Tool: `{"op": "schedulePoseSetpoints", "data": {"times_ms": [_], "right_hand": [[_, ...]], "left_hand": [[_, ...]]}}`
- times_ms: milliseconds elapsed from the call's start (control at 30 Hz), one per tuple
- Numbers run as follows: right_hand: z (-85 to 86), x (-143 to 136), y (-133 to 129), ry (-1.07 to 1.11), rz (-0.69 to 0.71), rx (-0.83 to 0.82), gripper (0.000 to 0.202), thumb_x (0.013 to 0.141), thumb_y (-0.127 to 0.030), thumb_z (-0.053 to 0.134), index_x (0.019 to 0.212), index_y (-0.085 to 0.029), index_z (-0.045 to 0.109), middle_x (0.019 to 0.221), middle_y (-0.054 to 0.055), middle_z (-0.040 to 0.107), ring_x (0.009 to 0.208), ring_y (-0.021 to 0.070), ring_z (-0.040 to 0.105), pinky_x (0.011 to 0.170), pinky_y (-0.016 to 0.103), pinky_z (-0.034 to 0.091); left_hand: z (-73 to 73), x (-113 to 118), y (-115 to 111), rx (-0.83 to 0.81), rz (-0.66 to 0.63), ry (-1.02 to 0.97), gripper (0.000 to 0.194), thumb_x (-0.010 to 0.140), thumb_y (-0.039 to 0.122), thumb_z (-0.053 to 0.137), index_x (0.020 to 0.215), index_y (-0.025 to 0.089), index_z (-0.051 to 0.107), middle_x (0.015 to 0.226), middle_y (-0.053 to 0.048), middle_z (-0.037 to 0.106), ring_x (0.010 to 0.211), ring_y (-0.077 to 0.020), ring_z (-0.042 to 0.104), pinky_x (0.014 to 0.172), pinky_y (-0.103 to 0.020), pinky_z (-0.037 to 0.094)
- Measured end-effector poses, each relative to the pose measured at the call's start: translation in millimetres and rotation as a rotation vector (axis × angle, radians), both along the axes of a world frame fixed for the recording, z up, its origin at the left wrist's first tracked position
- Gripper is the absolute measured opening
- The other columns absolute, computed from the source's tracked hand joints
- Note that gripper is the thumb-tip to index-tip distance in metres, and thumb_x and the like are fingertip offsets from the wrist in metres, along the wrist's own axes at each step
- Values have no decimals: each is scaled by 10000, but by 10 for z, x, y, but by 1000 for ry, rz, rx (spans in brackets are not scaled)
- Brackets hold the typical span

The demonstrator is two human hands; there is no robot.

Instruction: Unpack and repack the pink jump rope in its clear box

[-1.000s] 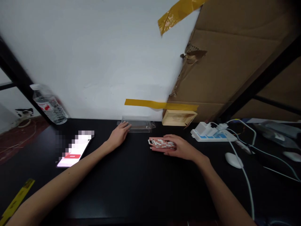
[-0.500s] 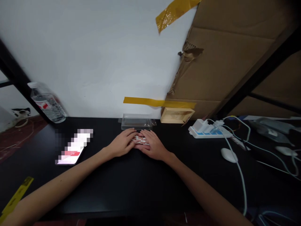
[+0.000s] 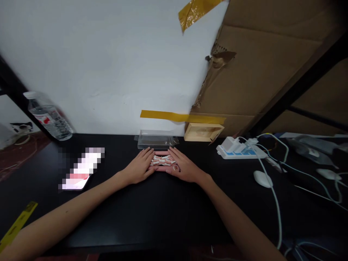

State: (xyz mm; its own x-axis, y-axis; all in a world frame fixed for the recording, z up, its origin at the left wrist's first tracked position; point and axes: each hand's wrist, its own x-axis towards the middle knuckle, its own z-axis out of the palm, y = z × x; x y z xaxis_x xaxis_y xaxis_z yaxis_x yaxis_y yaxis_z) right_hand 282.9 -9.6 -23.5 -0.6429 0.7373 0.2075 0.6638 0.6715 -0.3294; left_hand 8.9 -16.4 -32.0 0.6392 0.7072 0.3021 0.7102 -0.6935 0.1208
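A pink object with white and pink short pieces across its middle lies flat on the black table. My left hand rests on its left end, and my right hand covers its right end. Both hands have their fingers stretched out and lie palm down over it. The pieces show between the two hands, while the object's ends are hidden beneath them. Just behind my hands sits a clear plastic box.
At the back is a shallow wooden box. To the right are a power strip with white plugs, a white mouse and cables. Left are a lit phone and a water bottle. Yellow tape lies near the left forearm.
My hands have moved apart, the right one to the right. More of the pink object and its white pieces now shows between them. The view has shifted slightly.
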Motion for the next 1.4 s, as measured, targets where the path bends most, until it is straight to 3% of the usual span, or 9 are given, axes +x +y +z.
{"op": "schedulePoseSetpoints", "data": {"times_ms": [233, 433, 633, 900, 1000, 1400], "right_hand": [[60, 55, 2, -26, -33, -38, 969, 874, -682, 538, 1566, -74, 237, 1620, 207, 229, 1507, 340, 195, 1210, 533, 250], [98, 93, 0, -8, -20, -89, 959, 870, -673, 553, 1591, -164, 178, 1635, 165, 208, 1502, 329, 220, 1200, 532, 269], [45, 19, -33, -17, -18, -73, 903, 912, -650, 502, 1597, -183, 145, 1650, 146, 163, 1509, 327, 191, 1207, 521, 257], [39, -33, -60, -17, -16, -46, 907, 916, -620, 517, 1596, -153, 138, 1643, 173, 170, 1508, 320, 198, 1201, 523, 269], [50, -33, -57, -22, -17, -50, 896, 918, -610, 523, 1599, -191, 121, 1648, 151, 166, 1503, 317, 220, 1193, 519, 288], [38, 78, -13, -28, -42, -104, 990, 861, -685, 563, 1601, -211, 108, 1652, 138, 163, 1502, 329, 218, 1200, 517, 274]], "left_hand": [[-3, 16, -20, 12, 10, -13, 621, 1011, 493, 382, 1447, 52, 410, 1529, -200, 400, 1454, -315, 313, 1185, -472, 285], [-8, 20, -13, 13, 11, -75, 593, 997, 477, 414, 1452, 98, 415, 1507, -193, 436, 1436, -312, 353, 1165, -495, 317], [0, -4, -11, -21, -24, -20, 643, 1007, 495, 379, 1505, 92, 328, 1552, -188, 367, 1464, -310, 292, 1186, -477, 268], [17, -11, -20, -9, -11, 8, 654, 992, 532, 403, 1477, 94, 373, 1525, -190, 410, 1436, -309, 350, 1184, -458, 268], [19, -12, -28, -9, -25, -8, 646, 996, 512, 406, 1478, 83, 370, 1530, -194, 401, 1439, -306, 346, 1191, -455, 260], [-4, -21, -14, -37, -35, -36, 652, 997, 512, 407, 1513, 126, 303, 1551, -180, 373, 1462, -301, 300, 1193, -485, 248]]}}
